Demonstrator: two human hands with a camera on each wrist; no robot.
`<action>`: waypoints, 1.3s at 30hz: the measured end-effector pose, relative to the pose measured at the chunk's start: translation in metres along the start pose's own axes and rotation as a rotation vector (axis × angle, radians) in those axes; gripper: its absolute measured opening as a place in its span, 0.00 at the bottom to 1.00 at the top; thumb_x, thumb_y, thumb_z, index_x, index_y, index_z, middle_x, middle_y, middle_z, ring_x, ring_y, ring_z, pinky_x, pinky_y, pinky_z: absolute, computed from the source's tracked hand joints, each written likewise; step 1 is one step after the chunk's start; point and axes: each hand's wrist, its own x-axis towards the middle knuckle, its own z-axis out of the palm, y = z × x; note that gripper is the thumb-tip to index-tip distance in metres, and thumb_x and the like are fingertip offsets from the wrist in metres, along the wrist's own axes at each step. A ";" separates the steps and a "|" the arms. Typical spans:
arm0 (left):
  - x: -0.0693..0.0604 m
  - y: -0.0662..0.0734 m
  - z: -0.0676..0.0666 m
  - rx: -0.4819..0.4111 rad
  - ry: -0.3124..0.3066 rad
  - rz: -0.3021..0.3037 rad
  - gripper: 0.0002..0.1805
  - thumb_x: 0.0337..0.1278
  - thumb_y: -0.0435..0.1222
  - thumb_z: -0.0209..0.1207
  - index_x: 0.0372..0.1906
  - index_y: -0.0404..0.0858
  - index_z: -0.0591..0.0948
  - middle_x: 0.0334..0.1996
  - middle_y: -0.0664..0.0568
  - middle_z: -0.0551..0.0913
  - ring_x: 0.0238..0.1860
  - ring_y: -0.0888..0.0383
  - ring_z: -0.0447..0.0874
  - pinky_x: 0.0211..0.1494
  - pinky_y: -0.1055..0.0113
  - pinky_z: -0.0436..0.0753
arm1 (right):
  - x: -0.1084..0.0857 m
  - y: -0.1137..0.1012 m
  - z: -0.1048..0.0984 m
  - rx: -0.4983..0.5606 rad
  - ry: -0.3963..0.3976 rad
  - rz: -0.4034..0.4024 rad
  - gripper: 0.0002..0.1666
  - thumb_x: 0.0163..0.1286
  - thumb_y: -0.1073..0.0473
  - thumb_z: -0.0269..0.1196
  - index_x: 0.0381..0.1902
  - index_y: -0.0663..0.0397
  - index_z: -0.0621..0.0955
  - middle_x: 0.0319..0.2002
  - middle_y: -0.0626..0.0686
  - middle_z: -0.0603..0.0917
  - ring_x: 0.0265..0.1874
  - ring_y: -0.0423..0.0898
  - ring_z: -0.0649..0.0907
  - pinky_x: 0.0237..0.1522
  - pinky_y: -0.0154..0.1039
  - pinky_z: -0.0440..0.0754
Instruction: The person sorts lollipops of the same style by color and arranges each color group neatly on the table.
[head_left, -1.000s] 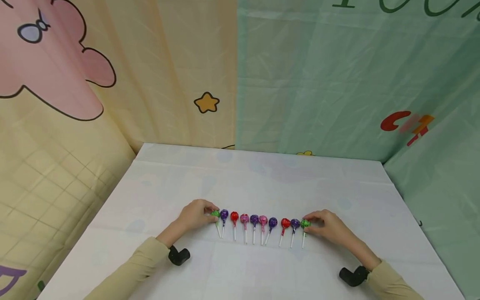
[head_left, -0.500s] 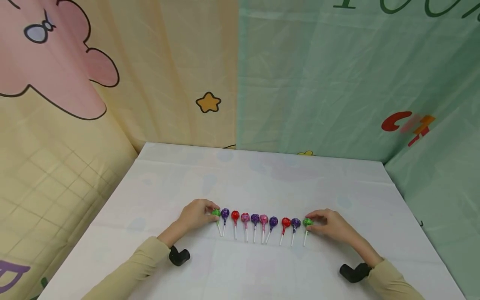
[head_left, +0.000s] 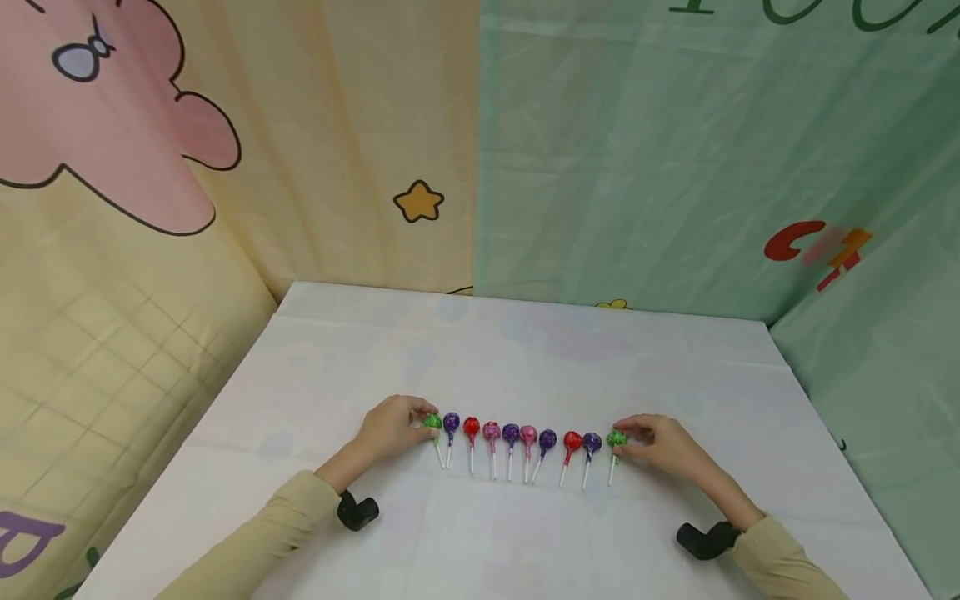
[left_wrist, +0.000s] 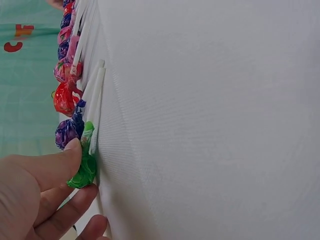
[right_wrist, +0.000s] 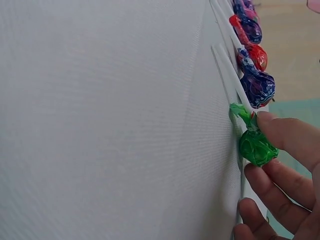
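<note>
Several wrapped lollipops lie in a row on the white table, sticks toward the person. My left hand (head_left: 393,429) pinches the green lollipop (head_left: 432,422) at the left end; in the left wrist view thumb and fingers hold its green head (left_wrist: 84,171), beside a purple one (left_wrist: 66,132). At the right end my right hand (head_left: 660,446) pinches another green lollipop (head_left: 617,438), whose head (right_wrist: 257,148) sits between thumb and fingers in the right wrist view. A purple lollipop (head_left: 592,442) lies left of it, with a small gap. Red, pink and purple ones lie between.
The white table (head_left: 480,358) meets a yellow curtain (head_left: 360,150) and a green curtain (head_left: 637,167) at its back edge. A black wrist device (head_left: 357,511) is at the left wrist, another (head_left: 707,541) at the right.
The right hand has shifted slightly right with its green lollipop, widening the gap to the purple one beside it. The left hand keeps its hold, and the head view has moved a little.
</note>
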 end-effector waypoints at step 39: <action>0.011 -0.023 -0.014 -0.137 0.025 -0.037 0.15 0.45 0.44 0.72 0.40 0.42 0.87 0.29 0.58 0.85 0.28 0.63 0.74 0.31 0.70 0.70 | 0.005 0.008 -0.001 0.045 0.084 -0.007 0.19 0.61 0.50 0.68 0.47 0.52 0.84 0.45 0.52 0.85 0.41 0.43 0.81 0.40 0.33 0.79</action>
